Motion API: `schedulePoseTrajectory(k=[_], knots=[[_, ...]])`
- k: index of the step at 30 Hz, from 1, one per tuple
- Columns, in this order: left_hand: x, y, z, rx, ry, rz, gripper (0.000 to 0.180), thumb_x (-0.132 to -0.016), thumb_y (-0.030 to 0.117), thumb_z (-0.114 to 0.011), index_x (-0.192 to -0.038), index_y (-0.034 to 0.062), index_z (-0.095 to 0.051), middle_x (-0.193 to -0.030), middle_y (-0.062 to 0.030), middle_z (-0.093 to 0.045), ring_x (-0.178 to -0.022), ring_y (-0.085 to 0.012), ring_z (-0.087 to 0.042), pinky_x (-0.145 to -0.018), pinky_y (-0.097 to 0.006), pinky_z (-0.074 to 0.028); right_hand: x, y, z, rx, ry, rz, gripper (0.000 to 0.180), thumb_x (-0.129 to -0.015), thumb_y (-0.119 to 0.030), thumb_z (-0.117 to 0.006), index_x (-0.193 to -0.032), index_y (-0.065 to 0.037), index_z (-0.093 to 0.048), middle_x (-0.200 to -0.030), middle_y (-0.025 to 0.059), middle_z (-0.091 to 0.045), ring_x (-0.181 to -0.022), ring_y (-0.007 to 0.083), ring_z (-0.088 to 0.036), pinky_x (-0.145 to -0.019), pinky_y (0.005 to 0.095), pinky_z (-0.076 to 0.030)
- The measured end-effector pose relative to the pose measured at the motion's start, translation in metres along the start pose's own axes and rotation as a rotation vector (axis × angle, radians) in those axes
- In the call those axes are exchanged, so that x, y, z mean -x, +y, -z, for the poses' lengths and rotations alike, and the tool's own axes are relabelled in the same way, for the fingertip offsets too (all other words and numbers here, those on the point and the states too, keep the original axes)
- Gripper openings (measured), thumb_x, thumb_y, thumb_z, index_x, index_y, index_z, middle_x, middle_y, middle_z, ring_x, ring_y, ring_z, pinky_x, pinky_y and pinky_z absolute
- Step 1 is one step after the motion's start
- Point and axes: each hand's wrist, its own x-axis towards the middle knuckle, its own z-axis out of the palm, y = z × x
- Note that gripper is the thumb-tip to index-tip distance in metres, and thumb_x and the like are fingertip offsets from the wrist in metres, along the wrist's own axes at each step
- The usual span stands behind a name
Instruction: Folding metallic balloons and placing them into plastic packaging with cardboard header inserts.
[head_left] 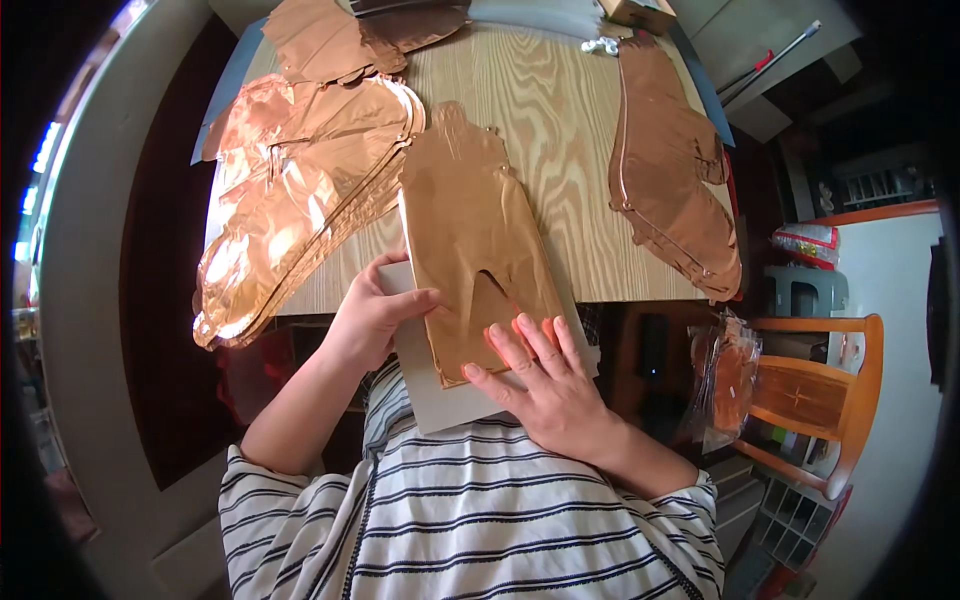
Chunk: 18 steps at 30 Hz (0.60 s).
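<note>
A folded copper-coloured foil balloon (470, 240) lies flat over a pale grey card (425, 397). Its upper part rests on the table, and the lower end juts over the near edge above my lap. My left hand (372, 310) grips the left side of balloon and card, thumb on top and fingers partly hidden beneath. Spread out on the balloon's lower right part, my right hand (550, 385) presses with straight fingers. A dark narrow opening or fold shows in the foil just above those fingertips.
Shiny flat foil balloons (300, 190) cover the table's left side and overhang its front edge. Another foil balloon (665, 160) lies at the right. Clear plastic sheets (535, 12) and a small box (640, 14) sit at the back. A wooden chair (805, 400) stands to the right, beside a plastic-wrapped package (735, 380).
</note>
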Motion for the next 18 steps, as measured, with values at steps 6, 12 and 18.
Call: schedulePoseTrajectory(k=[6, 12, 18], knots=[[-0.001, -0.011, -0.002, 0.039, -0.101, -0.043, 0.051, -0.085, -0.005, -0.077, -0.127, 0.001, -0.048, -0.105, -0.0079, -0.069, -0.092, -0.0134, -0.069, -0.083, -0.029, -0.058, 0.022, 0.035, 0.043, -0.292, 0.244, -0.249, 0.065, -0.086, -0.039, -0.078, -0.137, -0.005, -0.058, -0.145, 0.0192, -0.052, -0.132, 0.0383, -0.049, -0.11, 0.0491, -0.039], [0.002, -0.01, -0.011, 0.018, -0.348, -0.07, 0.049, -0.087, -0.003, -0.077, -0.127, 0.005, -0.05, -0.11, -0.0034, -0.069, -0.097, -0.0105, -0.068, -0.088, -0.027, -0.057, 0.018, 0.096, 0.037, -1.153, 0.385, -0.726, 0.062, -0.091, -0.03, -0.077, -0.136, 0.005, -0.052, -0.12, 0.0143, -0.066, -0.104, 0.0168, -0.064, -0.09, 0.0298, -0.051], [0.003, -0.009, -0.007, -0.037, -0.397, -0.09, 0.047, -0.088, -0.004, -0.075, -0.128, 0.0042, -0.051, -0.111, -0.0035, -0.069, -0.098, -0.0093, -0.068, -0.089, -0.026, -0.056, -0.001, 0.095, 0.039, -1.584, 0.223, -0.689, 0.049, -0.091, -0.01, -0.072, -0.135, 0.001, -0.053, -0.107, 0.0055, -0.069, -0.098, 0.0102, -0.064, -0.091, 0.0265, -0.05]])
